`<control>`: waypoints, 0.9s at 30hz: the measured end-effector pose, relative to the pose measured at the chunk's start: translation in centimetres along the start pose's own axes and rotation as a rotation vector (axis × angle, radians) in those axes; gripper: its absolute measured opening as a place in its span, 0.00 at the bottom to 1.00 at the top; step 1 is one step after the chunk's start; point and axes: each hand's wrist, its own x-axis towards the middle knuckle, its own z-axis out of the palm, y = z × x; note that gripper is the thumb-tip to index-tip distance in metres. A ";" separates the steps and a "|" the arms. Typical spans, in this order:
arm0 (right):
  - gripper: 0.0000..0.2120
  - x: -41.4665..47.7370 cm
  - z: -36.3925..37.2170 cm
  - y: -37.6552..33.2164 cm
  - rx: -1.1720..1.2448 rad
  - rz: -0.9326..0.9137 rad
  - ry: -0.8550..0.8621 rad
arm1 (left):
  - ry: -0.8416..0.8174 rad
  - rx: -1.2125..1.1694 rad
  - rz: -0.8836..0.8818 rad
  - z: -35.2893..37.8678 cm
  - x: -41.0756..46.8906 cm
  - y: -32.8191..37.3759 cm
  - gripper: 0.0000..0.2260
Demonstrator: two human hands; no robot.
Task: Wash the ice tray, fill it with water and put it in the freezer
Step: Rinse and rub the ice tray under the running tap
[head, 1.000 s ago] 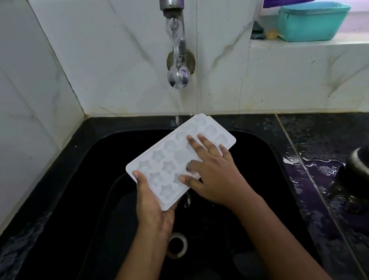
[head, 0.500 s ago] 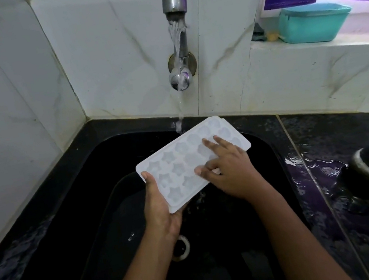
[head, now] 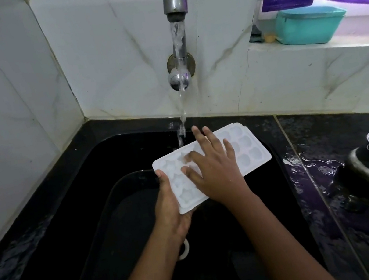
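One ice tray [head: 249, 150] under one running tap [head: 174, 10]: left hand [head: 169, 206] grips its 7 o'clock corner, right hand [head: 213, 167] lies flat, fingers spread, on top.

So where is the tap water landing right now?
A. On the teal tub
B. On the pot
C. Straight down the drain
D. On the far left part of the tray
D: the stream meets the tray just left of the right hand, over the sink.

Head-worn camera, looking forward and down, close over sink [head: 106, 203]
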 end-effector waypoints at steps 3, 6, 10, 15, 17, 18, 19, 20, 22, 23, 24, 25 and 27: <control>0.26 0.1 -0.3 -0.7 -0.081 0.005 -0.057 | 0.004 0.013 -0.001 0.1 -0.1 0.0 0.31; 0.23 0.3 -0.9 -0.5 -0.073 -0.016 -0.218 | -0.002 -0.004 0.000 0.1 0.0 0.0 0.27; 0.20 0.8 -1.9 0.1 -0.073 0.054 -0.163 | -0.002 0.035 0.003 0.3 0.2 -0.5 0.27; 0.21 0.9 -1.3 -0.2 -0.071 -0.032 -0.248 | 0.031 -0.019 0.030 -0.1 0.5 0.1 0.26; 0.19 1.2 -1.1 0.0 -0.045 0.014 -0.167 | 0.044 0.003 0.030 -0.1 0.6 -0.1 0.26; 0.19 1.2 -0.9 0.0 -0.052 0.013 -0.110 | 0.046 0.006 0.028 -0.1 0.7 -0.3 0.26; 0.20 1.3 -0.7 -0.3 -0.066 -0.007 -0.077 | 0.041 -0.004 0.023 -0.1 0.6 -0.3 0.26; 0.20 1.2 -0.5 -0.6 -0.074 -0.034 -0.091 | 0.034 -0.019 0.023 -0.2 0.7 -0.2 0.26; 0.20 1.0 -0.2 -0.5 -0.069 -0.046 -0.192 | 0.020 -0.037 0.031 -0.4 0.7 0.0 0.26; 0.20 1.0 -0.2 -0.2 -0.057 -0.026 -0.218 | 0.019 -0.038 0.036 -0.5 0.7 0.1 0.25; 0.19 1.0 -0.3 0.2 -0.041 0.003 -0.208 | 0.018 -0.028 0.039 -0.5 0.7 0.0 0.25; 0.19 1.1 -0.3 0.4 -0.026 0.031 -0.173 | 0.014 -0.013 0.035 -0.4 0.7 -0.1 0.25; 0.21 1.1 0.0 0.1 -0.013 0.045 -0.107 | -0.008 -0.008 0.021 -0.2 0.7 -0.3 0.26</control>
